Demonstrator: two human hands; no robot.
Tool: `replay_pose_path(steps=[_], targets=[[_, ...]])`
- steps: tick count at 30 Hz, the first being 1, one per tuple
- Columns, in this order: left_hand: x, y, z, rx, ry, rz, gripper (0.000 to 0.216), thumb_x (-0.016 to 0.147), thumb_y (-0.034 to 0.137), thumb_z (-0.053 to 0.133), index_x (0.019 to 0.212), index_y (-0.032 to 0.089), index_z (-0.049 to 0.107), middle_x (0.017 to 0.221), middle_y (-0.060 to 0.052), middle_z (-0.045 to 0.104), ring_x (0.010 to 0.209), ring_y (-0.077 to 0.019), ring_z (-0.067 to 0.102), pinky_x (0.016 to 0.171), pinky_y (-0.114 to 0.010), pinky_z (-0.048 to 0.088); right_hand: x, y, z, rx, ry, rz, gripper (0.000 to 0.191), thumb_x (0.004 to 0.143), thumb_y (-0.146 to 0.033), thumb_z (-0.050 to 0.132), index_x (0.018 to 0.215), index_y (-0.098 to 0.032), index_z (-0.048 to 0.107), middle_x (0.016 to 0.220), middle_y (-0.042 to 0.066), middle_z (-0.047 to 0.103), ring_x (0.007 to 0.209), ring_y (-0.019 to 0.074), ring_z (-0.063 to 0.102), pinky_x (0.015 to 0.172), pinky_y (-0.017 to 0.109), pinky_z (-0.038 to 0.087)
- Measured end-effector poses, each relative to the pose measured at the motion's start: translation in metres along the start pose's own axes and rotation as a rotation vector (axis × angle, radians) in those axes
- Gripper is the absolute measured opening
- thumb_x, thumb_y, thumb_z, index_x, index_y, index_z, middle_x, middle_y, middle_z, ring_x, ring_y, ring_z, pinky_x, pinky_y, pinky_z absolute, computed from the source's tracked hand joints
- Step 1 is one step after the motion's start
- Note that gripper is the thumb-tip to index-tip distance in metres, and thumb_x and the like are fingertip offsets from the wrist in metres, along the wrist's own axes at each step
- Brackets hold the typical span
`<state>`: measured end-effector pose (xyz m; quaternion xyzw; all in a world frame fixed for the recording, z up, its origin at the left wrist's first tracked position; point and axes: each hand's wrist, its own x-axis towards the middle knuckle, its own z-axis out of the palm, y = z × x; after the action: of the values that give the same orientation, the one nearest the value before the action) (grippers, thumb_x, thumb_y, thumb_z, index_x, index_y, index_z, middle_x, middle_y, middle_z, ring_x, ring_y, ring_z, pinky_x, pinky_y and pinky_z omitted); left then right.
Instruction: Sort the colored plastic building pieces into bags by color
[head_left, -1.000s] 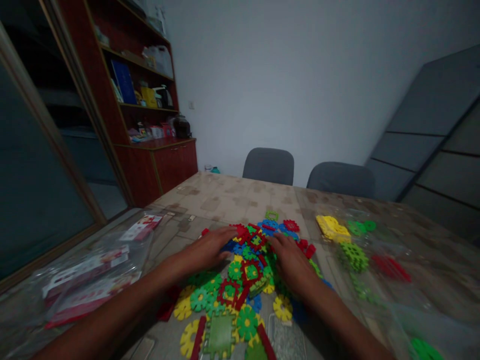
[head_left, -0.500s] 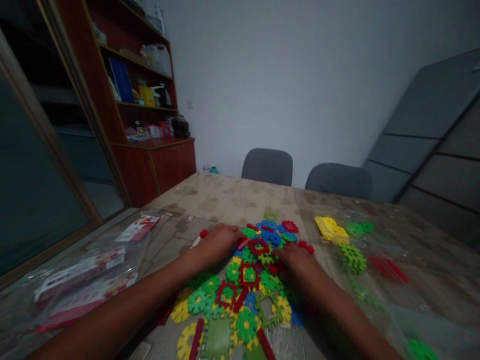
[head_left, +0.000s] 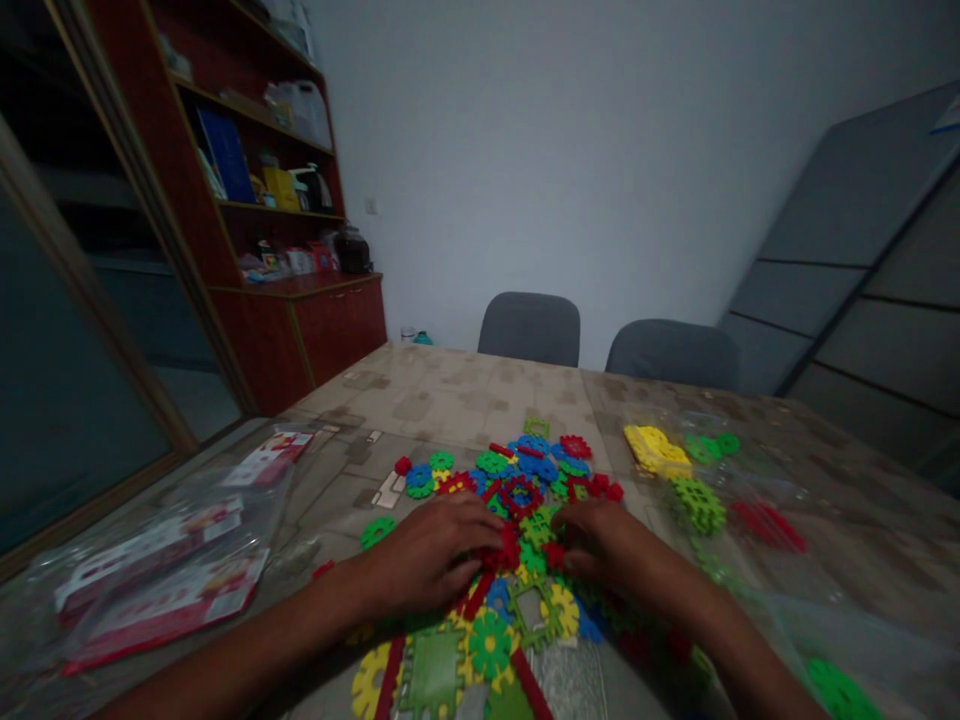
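The step in hand looks like working through the loose pile of pieces (head_left: 538, 526) at the middle of the table (head_left: 442, 398), both hands at it from either side. The left hand (head_left: 444, 545) lies palm down over the pile, fingers loosely bent and a little apart, the tips at some red pieces (head_left: 507, 550); whether it grips one or only rests on them, I cannot tell. The right hand (head_left: 600, 535) is curled, its tips by a small red piece (head_left: 555, 556); its palm is turned away, so a pinch cannot be made out. Between the hands lie green flat pieces, and nearer the person a green frame (head_left: 531, 612) and a green square (head_left: 433, 670). Well off to the right are a yellow stack (head_left: 657, 452) and a green block (head_left: 699, 504); to the left lie clear bags (head_left: 161, 610) with printed cards. As I judge it, the next move calls for fingertips closing on one piece's edge, since the pieces overlap and neighbours could drag along.
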<state>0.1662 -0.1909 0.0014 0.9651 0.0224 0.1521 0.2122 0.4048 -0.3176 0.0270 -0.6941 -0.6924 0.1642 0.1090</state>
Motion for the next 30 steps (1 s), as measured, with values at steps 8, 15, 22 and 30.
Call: replay_pose_path(steps=[8,15,22,30], targets=[[0.0,0.0,0.002,-0.064,0.035,-0.265,0.039,0.078,0.029,0.08,0.11,0.023,0.058,0.122,-0.008,0.058,0.113,-0.0289,0.054,0.097,-0.041,0.044,0.035,-0.02,0.014,-0.025,0.139,-0.014,0.038,0.091,-0.017,0.061,0.128,-0.016,0.062,0.131,0.014,0.062,0.122,0.028,0.055,0.101,0.037,0.042],[-0.005,-0.006,0.011,-0.009,0.011,-0.242,0.033,0.084,0.027,0.075,0.112,0.025,0.058,0.121,-0.008,0.06,0.11,-0.03,0.054,0.097,-0.042,0.042,0.044,-0.029,0.02,-0.023,0.146,0.028,0.031,0.089,-0.021,0.066,0.118,-0.014,0.067,0.119,0.016,0.067,0.113,0.0321,0.06,0.096,0.041,0.044],[-0.003,-0.006,0.008,-0.048,0.039,-0.22,0.052,0.077,0.034,0.085,0.121,0.025,0.058,0.123,-0.008,0.063,0.114,-0.0307,0.055,0.101,-0.044,0.042,0.045,-0.009,0.023,0.11,0.242,0.026,0.056,0.077,-0.018,0.073,0.131,-0.016,0.059,0.124,0.013,0.066,0.113,0.0289,0.06,0.095,0.037,0.045],[-0.003,-0.017,-0.022,-0.111,0.164,-0.288,0.02,0.092,0.024,0.062,0.111,0.019,0.065,0.114,-0.008,0.069,0.107,-0.0253,0.062,0.097,-0.038,0.045,0.038,-0.03,0.014,0.293,0.261,0.031,0.026,0.093,-0.026,0.052,0.113,-0.018,0.065,0.078,0.0,0.068,0.071,0.0199,0.063,0.062,0.027,0.045]])
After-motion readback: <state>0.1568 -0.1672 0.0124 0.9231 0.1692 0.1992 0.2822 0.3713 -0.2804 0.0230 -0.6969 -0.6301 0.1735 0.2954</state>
